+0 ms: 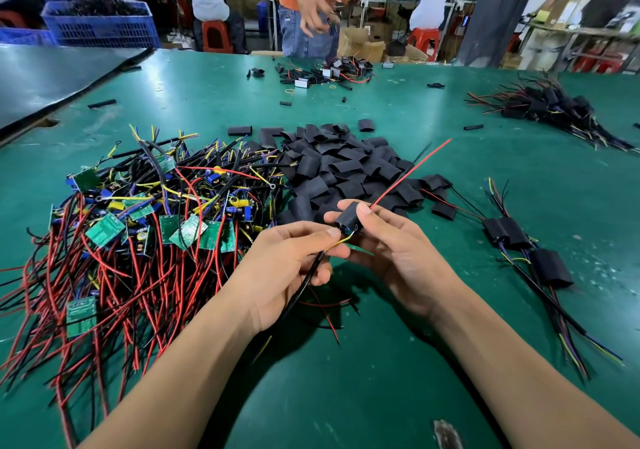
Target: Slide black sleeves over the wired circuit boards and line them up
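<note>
My right hand (391, 251) grips a black sleeve (349, 218) between thumb and fingers, with a board hidden inside it. A red wire (412, 170) runs out of its far end. My left hand (291, 268) pinches the yellow and black wires (337, 241) that leave the sleeve's near end. To the left lies a tangled heap of green circuit boards with red, black and yellow wires (138, 227). Behind my hands is a pile of loose black sleeves (346, 168). Three sleeved boards (519, 244) lie side by side on the right.
The green table (346, 396) carries a second heap of sleeved boards (547, 106) at the far right and small parts (329, 73) at the far edge. A person in an orange top (311, 2) stands there. Blue crates (100, 24) are behind.
</note>
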The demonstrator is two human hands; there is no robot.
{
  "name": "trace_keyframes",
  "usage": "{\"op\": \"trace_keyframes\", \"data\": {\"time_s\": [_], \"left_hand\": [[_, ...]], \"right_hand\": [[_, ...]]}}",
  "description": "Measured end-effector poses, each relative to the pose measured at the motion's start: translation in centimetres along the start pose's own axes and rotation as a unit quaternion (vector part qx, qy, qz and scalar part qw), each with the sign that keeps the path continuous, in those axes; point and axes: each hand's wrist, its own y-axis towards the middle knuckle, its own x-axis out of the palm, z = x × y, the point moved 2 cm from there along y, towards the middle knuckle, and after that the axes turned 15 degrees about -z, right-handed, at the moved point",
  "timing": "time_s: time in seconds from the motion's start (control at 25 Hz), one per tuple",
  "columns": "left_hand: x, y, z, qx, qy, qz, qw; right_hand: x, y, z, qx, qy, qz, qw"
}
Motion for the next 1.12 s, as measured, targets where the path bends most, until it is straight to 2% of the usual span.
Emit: {"op": "trace_keyframes", "data": {"time_s": [0.16, 0.36, 0.56, 0.76, 1.12], "left_hand": [[0.2, -0.1, -0.1, 0.009, 0.028, -0.012, 1.000], [0.2, -0.2, -0.4, 0.042, 0.113, 0.035, 0.992], [0.3, -0.3, -0.4, 0.075, 0.210, 0.087, 0.971], [0.3, -0.3, -0.3, 0.086, 0.285, 0.106, 0.949], [0.2, -0.3, -0.5, 0.046, 0.194, 0.052, 0.979]], "right_hand": [[-0.2, -0.1, -0.1, -0.006, -0.013, -0.012, 1.000], [-0.3, -0.2, 0.3, 0.001, -0.011, -0.020, 1.000], [-0.7, -0.2, 0.1, 0.060, -0.077, -0.002, 0.995], [-0.9, -0.3, 0.2, 0.077, -0.103, 0.016, 0.992], [-1.2, -0.3, 0.0, 0.069, -0.123, 0.030, 0.989]]}}
